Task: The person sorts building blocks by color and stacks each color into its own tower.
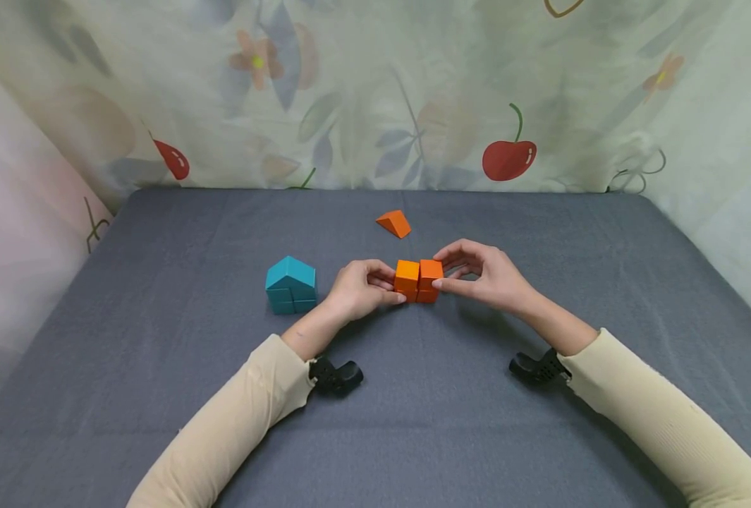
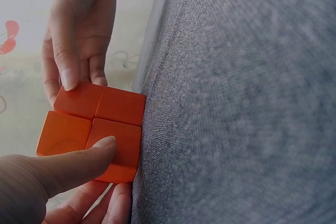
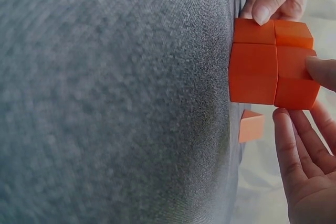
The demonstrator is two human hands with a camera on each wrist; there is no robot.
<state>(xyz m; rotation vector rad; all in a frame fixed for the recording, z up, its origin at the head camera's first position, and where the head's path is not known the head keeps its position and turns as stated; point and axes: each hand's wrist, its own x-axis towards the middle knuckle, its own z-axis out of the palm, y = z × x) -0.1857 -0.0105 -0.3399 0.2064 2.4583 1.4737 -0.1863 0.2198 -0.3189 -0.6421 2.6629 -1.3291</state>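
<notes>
A cluster of orange cubes (image 1: 418, 280) stands on the grey cloth table (image 1: 413, 409) near its middle, as two pairs pressed side by side. My left hand (image 1: 393, 288) pinches the left pair (image 1: 407, 275), with the thumb (image 2: 79, 163) lying on a cube face. My right hand (image 1: 441, 271) pinches the right pair (image 1: 430, 272) between thumb (image 3: 321, 72) and fingers (image 3: 302, 150). The cubes (image 2: 97, 127) show as a square block in the left wrist view, and the cubes (image 3: 273, 69) touch the cloth in the right wrist view.
A teal house-shaped stack of blocks (image 1: 290, 284) stands just left of my left hand. An orange wedge (image 1: 394, 223) lies behind the cubes, also seen as the wedge (image 3: 251, 126). Patterned curtains (image 1: 375, 92) close the back and sides.
</notes>
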